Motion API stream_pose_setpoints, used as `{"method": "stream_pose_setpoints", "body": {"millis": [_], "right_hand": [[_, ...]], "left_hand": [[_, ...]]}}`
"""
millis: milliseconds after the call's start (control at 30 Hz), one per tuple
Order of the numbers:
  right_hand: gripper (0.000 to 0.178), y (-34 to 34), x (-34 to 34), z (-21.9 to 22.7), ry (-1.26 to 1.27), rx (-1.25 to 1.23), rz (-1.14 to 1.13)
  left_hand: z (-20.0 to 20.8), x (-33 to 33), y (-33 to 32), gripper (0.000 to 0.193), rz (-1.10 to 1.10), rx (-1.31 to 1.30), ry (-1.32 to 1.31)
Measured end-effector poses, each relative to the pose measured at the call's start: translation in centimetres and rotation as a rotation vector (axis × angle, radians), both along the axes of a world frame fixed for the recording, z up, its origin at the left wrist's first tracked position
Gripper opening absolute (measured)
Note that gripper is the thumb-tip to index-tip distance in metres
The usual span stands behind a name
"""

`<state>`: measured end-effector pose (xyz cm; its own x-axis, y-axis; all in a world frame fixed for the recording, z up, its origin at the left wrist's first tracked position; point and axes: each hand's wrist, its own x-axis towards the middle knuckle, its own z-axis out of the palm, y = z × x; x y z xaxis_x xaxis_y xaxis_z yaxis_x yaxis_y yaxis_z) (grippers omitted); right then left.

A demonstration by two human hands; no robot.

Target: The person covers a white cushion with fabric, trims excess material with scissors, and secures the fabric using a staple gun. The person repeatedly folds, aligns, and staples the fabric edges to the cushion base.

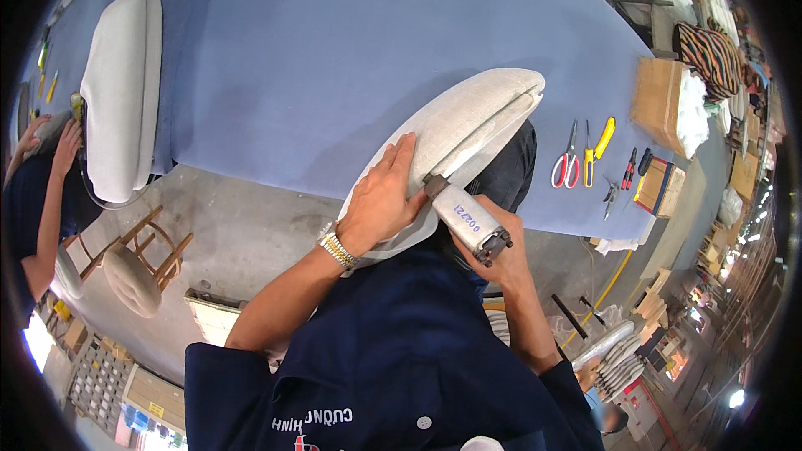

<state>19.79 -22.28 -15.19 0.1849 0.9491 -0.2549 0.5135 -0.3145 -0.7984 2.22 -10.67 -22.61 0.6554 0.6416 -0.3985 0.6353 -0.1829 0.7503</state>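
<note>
A pale grey upholstered cushion, long and curved with a seam groove along its side, leans over the near edge of the blue table against my body. My left hand, with a metal watch at the wrist, lies flat on the cushion's fabric, fingers stretched out. In my right hand is a silver pneumatic staple gun, its handle wrapped by my fingers. The gun's nose touches or nearly touches the cushion's lower edge, close to my left thumb; whether it is in contact I cannot tell.
Scissors, a yellow-handled tool, pliers and a cardboard box are on the right. Another grey cushion rests on the table's left. Beyond it, a co-worker's hands are busy. A wooden chair stands below.
</note>
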Motion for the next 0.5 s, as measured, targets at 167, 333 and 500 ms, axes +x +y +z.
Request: {"method": "stream_pose_setpoints", "body": {"millis": [167,333,500], "right_hand": [[0.028,-0.1,0.5,0.2,0.000,-0.074,0.062],[0.028,0.5,0.4,0.4,0.073,-0.145,0.005],[0.027,0.0,-0.5,-0.6,0.063,-0.050,-0.044]], "left_hand": [[0.7,-0.1,0.1,0.088,-0.008,-0.029,-0.038],[0.3,0.1,-0.7,0.088,0.010,0.066,-0.032],[0.7,0.4,-0.2,0.091,0.025,0.012,-0.010]]}}
